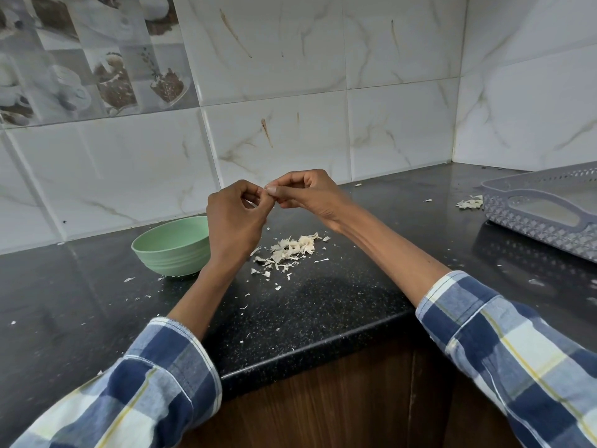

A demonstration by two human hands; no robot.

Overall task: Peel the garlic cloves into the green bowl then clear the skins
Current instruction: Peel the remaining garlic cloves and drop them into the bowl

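My left hand (234,218) and my right hand (307,194) meet above the black counter, fingers curled, pinching a small garlic clove (268,188) between their tips. Most of the clove is hidden by the fingers. The green bowl (171,245) stands on the counter just left of my left wrist; its inside is not visible from here. A pile of pale garlic skins (290,250) lies on the counter below the hands, to the right of the bowl.
A grey plastic basket tray (546,208) sits at the right edge, with a few skins (470,202) beside it. Small skin flakes are scattered over the counter (323,305). Tiled walls close the back and right; the counter's front edge runs near my sleeves.
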